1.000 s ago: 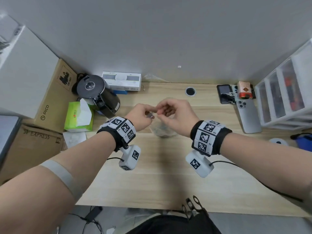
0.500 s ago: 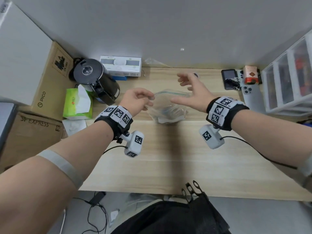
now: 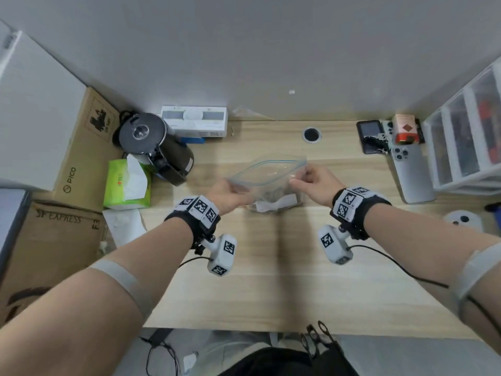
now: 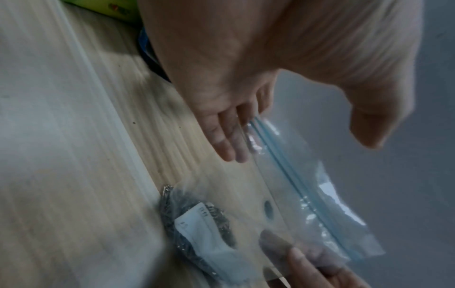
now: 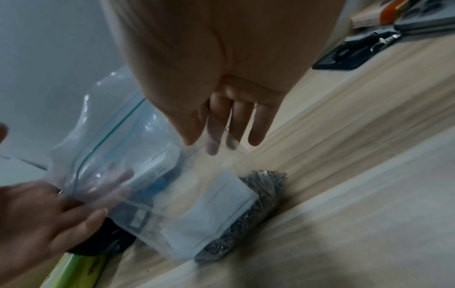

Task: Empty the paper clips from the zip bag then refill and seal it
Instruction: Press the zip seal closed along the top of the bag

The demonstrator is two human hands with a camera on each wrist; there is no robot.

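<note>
A clear zip bag (image 3: 271,172) with a blue zip strip stands on the wooden desk (image 3: 271,280), and its mouth gapes open toward the wall. A dark heap of paper clips (image 3: 267,198) and a white label (image 3: 279,204) lie at its bottom. My left hand (image 3: 233,192) holds the bag's left side, thumb in front and fingers behind the film. My right hand (image 3: 301,180) pinches the right side just under the zip. The right wrist view shows the paper clips (image 5: 261,187) pressed against the desk, with film over my right fingers (image 5: 236,124).
A black kettle (image 3: 154,147) and a green tissue pack (image 3: 126,185) stand left of the bag, with cardboard boxes (image 3: 81,147) beyond them. A white box (image 3: 193,121) sits by the wall. Phones (image 3: 412,175) and a plastic drawer unit (image 3: 466,147) are at the right.
My hands parted from the bag's top. The right hand swung out open, then came back and took the bag's right side. The mouth now stands wide open.
</note>
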